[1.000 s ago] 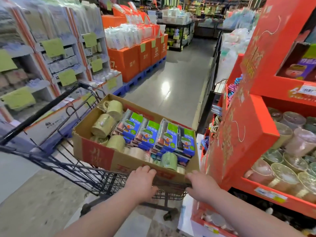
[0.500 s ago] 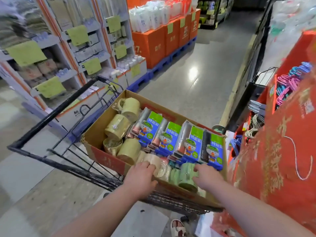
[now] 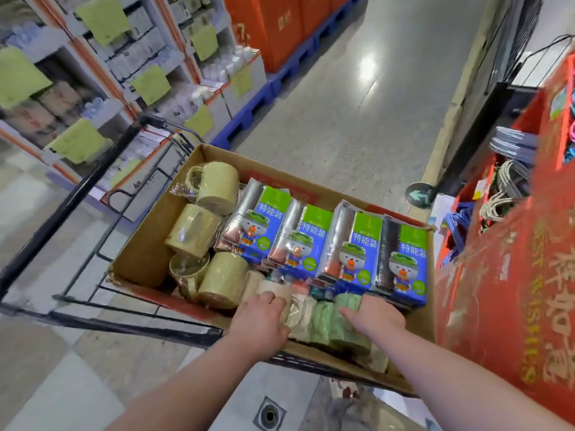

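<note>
Black steel of a shopping cart at nine o'clock, carrying a cardboard box across its basket. Inside, at the box's ten o'clock, olive mugs in clear wrap, lying on their sides. At six o'clock, left hand with fingers curled together over a cream mug, gripping it by the near wall. Just right of it, right hand on a green mug, fingers close together and bent over its top. Beyond, at one o'clock, blue-and-green packs standing in a row. At three o'clock, a red display stand. Judged early: both mugs grasped but not yet lifted clear, with nearly all the unloading ahead.
</note>
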Demonstrator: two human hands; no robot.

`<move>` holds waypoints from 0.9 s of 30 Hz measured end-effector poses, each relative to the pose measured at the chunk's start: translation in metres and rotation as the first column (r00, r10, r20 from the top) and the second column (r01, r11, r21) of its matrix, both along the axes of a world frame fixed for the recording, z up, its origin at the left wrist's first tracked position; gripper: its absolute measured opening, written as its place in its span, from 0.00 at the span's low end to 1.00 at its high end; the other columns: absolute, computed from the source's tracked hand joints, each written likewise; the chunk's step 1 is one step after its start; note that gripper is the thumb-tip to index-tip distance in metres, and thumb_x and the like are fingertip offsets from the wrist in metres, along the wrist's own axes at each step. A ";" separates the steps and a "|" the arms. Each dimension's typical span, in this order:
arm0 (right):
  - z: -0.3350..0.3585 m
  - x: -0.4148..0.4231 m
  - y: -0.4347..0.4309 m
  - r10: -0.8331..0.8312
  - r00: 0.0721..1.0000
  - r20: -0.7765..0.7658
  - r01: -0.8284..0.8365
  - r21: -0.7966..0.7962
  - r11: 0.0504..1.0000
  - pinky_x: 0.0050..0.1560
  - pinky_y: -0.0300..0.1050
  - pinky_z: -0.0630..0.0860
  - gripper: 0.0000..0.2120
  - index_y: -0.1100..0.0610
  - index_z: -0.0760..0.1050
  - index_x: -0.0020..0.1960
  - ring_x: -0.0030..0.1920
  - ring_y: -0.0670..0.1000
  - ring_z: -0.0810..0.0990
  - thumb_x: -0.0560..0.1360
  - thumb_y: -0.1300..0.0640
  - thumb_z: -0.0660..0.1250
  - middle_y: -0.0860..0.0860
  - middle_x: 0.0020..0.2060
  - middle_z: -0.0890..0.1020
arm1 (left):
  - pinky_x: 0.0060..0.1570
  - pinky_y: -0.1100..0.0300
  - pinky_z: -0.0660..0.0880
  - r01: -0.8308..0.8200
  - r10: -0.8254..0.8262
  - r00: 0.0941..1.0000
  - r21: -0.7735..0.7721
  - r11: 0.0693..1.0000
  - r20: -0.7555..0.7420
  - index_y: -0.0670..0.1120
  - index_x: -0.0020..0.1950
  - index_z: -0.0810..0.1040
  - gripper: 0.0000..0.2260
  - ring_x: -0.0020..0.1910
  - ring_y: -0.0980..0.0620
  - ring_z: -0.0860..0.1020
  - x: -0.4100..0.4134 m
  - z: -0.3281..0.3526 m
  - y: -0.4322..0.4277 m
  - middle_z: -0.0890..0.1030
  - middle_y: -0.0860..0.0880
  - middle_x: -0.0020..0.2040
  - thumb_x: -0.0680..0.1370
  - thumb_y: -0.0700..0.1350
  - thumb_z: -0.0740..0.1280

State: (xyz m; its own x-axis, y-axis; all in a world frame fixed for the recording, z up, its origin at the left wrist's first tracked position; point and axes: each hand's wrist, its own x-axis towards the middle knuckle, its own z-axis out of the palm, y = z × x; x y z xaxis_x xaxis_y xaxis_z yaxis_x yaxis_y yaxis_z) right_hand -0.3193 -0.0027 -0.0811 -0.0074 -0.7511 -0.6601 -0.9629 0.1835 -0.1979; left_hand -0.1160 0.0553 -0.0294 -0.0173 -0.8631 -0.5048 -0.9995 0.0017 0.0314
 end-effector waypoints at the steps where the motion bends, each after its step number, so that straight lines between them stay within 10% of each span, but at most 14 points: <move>1: -0.002 -0.002 -0.001 -0.024 1.000 0.001 0.024 0.018 1.000 0.50 0.44 0.72 0.25 0.54 0.74 0.60 0.60 0.54 0.77 0.75 0.36 0.59 0.51 0.59 0.79 | 0.61 0.53 0.69 0.001 -0.001 1.000 0.013 1.000 0.005 0.49 0.67 0.69 0.20 0.63 0.46 0.70 -0.002 -0.003 -0.003 0.72 0.49 0.63 0.76 0.51 0.60; 10: -0.019 -0.044 0.006 -0.304 0.950 0.068 0.283 0.221 0.933 0.47 0.40 0.71 0.20 0.59 0.74 0.61 0.57 0.57 0.79 0.74 0.49 0.61 0.56 0.59 0.79 | 0.61 0.52 0.68 -0.040 0.040 0.999 0.138 0.990 0.003 0.48 0.68 0.68 0.20 0.66 0.46 0.68 -0.027 -0.033 -0.026 0.70 0.48 0.66 0.78 0.54 0.60; 15: -0.026 -0.054 0.018 -0.323 0.939 0.115 0.289 0.239 0.927 0.43 0.39 0.70 0.08 0.53 0.73 0.42 0.53 0.55 0.81 0.74 0.49 0.61 0.53 0.45 0.80 | 0.59 0.51 0.69 -0.081 0.072 0.996 0.164 0.983 0.061 0.45 0.69 0.67 0.21 0.66 0.45 0.67 -0.031 -0.046 -0.040 0.69 0.46 0.67 0.78 0.52 0.59; 27: -0.028 -0.058 0.026 -0.339 0.921 0.192 0.302 0.198 0.933 0.46 0.42 0.70 0.12 0.54 0.77 0.53 0.54 0.56 0.79 0.73 0.50 0.63 0.55 0.53 0.81 | 0.57 0.50 0.71 -0.120 0.096 0.946 0.059 0.991 0.309 0.47 0.70 0.63 0.41 0.65 0.44 0.67 -0.024 -0.063 -0.053 0.66 0.47 0.68 0.67 0.73 0.62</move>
